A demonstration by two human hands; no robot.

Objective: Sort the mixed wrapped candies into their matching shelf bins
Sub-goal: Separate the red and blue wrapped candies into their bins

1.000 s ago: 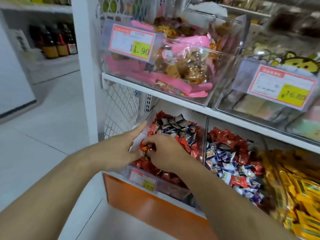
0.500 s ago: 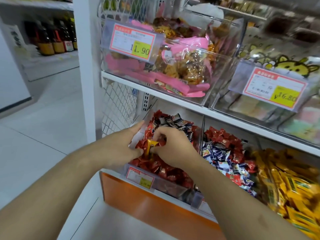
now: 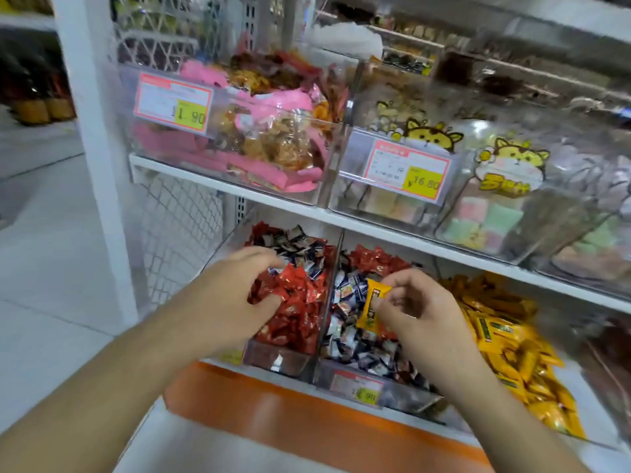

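On the lower shelf a clear bin (image 3: pixel 273 361) at the left holds mostly red wrapped candies (image 3: pixel 300 308) with dark blue ones at its back. The middle bin (image 3: pixel 392 394) holds blue-and-white candies (image 3: pixel 348 332) with red ones behind. A third heap at the right is yellow candies (image 3: pixel 505 339). My right hand (image 3: pixel 420 315) pinches one yellow candy (image 3: pixel 372 307) above the middle bin. My left hand (image 3: pixel 235 302) lies over the left bin, fingers curled into the red candies; whether it holds any is hidden.
The upper shelf (image 3: pixel 375 227) carries clear bins of pink snack packs (image 3: pixel 273 145) and cat-printed bags (image 3: pixel 508 165), with price tags on their fronts. A white upright post (image 3: pixel 92 148) stands at the left. An orange base panel (image 3: pixel 307 418) runs below the lower shelf.
My right hand has lifted the yellow candy out of the left bin and carried it rightward over the middle bin. My left hand stays at the left bin.
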